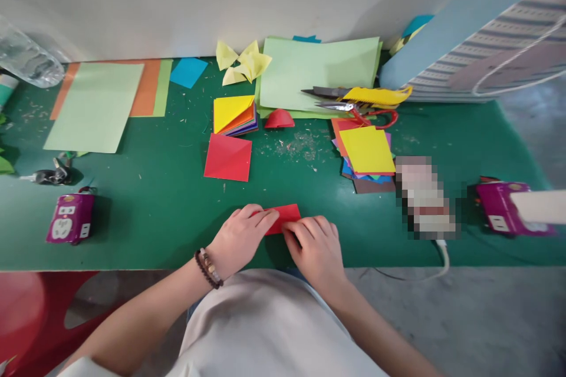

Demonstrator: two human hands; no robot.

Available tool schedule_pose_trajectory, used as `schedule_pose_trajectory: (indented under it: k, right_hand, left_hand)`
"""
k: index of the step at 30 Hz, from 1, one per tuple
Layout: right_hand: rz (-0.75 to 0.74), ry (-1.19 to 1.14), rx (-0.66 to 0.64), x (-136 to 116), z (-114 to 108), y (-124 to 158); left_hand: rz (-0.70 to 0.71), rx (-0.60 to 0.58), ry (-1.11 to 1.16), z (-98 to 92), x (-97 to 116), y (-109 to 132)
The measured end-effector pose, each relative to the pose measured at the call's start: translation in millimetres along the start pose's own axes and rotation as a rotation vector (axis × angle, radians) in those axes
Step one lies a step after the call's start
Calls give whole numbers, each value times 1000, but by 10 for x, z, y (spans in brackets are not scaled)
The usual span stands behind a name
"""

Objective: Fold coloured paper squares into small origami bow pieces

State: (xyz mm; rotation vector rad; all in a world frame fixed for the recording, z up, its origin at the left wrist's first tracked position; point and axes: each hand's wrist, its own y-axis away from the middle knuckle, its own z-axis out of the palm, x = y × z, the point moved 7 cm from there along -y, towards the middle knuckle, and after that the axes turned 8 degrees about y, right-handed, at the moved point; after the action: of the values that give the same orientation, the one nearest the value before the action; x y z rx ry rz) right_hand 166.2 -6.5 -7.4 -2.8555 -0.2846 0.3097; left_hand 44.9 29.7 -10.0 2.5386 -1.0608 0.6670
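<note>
A folded piece of red paper [286, 213] lies on the green table near its front edge, between my hands. My left hand [241, 234] grips its left end, thumb and fingertips pressed on the paper. With thumb and index finger close together, my right hand [316, 244] holds the lower right edge. Part of the paper is hidden under the fingers. Just beyond, a flat red paper square [228, 157] touches a stack of coloured paper [234, 113] with a yellow sheet on top. A small folded red paper piece [279, 119] sits to the right of that stack.
Scissors with red handles [384, 118] and a yellow-handled cutting tool [375, 95] lie at the back right, by more coloured paper squares [369, 150]. A blurred-out phone-like object [425, 197] has a cable. Purple power sockets [71, 218] and keys [57, 174] are left.
</note>
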Motion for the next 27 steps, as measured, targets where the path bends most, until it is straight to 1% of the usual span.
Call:
schedule_pose_trajectory:
  k: [2, 5, 8, 19, 27]
  right_hand:
    - [12, 21, -4, -22, 38, 24]
    - [12, 48, 28, -51, 60, 48]
    - [3, 57, 53, -87, 61, 61]
    - [9, 46, 66, -163, 84, 84]
    - [-30, 5, 74, -330, 107, 52]
  left_hand:
    - [28, 14, -8, 14, -2, 1]
    - [49, 31, -10, 34, -10, 6]
    - [44, 36, -7, 37, -16, 5]
    - [33, 30, -4, 34, 2, 4]
    - [43, 11, 35, 0, -1, -18]
